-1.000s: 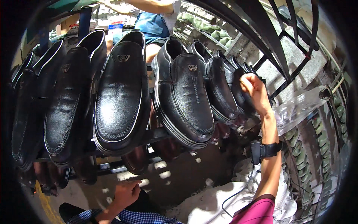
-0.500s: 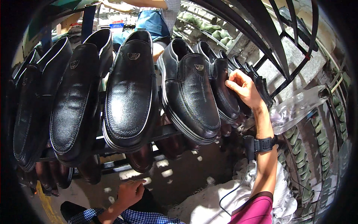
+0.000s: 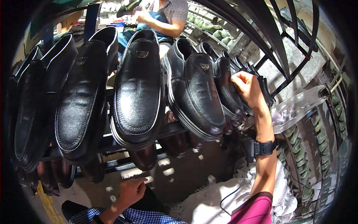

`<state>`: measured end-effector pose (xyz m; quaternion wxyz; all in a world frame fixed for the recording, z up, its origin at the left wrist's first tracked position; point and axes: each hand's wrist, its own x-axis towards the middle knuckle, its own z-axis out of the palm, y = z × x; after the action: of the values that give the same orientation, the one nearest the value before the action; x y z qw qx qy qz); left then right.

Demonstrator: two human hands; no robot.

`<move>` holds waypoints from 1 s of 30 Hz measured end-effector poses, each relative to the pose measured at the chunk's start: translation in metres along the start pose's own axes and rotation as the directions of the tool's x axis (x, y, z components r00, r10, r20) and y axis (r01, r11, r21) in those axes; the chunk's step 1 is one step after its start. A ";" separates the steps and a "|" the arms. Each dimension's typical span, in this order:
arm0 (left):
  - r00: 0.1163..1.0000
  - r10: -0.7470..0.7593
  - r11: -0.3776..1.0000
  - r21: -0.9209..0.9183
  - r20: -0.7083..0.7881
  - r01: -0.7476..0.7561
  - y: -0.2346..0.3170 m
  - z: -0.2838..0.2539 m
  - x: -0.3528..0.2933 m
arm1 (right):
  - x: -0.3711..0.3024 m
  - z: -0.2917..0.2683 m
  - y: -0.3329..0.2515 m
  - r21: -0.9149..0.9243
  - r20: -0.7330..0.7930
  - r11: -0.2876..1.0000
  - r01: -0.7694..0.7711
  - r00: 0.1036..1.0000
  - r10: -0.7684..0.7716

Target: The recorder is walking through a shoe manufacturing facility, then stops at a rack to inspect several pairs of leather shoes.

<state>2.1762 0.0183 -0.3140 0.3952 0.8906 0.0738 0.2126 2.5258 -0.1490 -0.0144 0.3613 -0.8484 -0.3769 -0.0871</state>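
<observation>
Black leather slip-on shoes stand in a row on a dark metal rack (image 3: 171, 130), their toes pointing toward me. The largest in view is a shoe (image 3: 138, 89) with a small metal ornament on its upper; to its right is a second shoe (image 3: 199, 95) with the same ornament. My right hand (image 3: 249, 87) is raised at the right part of the row, fingertips pinched together beside a smaller-looking black shoe (image 3: 227, 89). Whatever is between those fingertips is hidden. Low in front of me, my left hand (image 3: 132, 192) is loosely curled, apart from the shoes, with nothing visible in it.
Dark reddish-brown shoes (image 3: 143, 158) sit on a lower level. Black curved bars (image 3: 257, 33) rise at the upper right, near clear plastic sheeting (image 3: 298, 106). White cloth (image 3: 209, 203) lies below my right arm. Behind the rack, another person (image 3: 164, 22) handles a dark greenish object.
The row of shoes appears shifted slightly right in view. My right hand's fingers have curled in more and moved slightly right. The other person's hands have come into view.
</observation>
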 end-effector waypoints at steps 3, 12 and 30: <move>0.999 0.006 0.999 -0.053 -0.035 -0.007 0.004 -0.004 0.000 | -0.004 0.004 0.001 0.184 -0.035 0.983 -0.007 0.999 0.014; 1.000 -0.009 0.998 -0.069 -0.010 0.008 -0.001 -0.005 -0.006 | 0.005 0.014 0.004 0.346 -0.059 0.936 0.065 0.997 -0.048; 0.991 0.078 0.991 -0.103 -0.108 -0.089 -0.011 -0.023 -0.014 | -0.027 0.041 -0.107 -0.052 0.087 0.938 0.343 0.937 -0.337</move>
<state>2.1537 0.0365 -0.3130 0.4291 0.8581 0.0450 0.2785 2.4270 -0.0881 0.0033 0.2979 -0.7847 -0.5283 -0.1280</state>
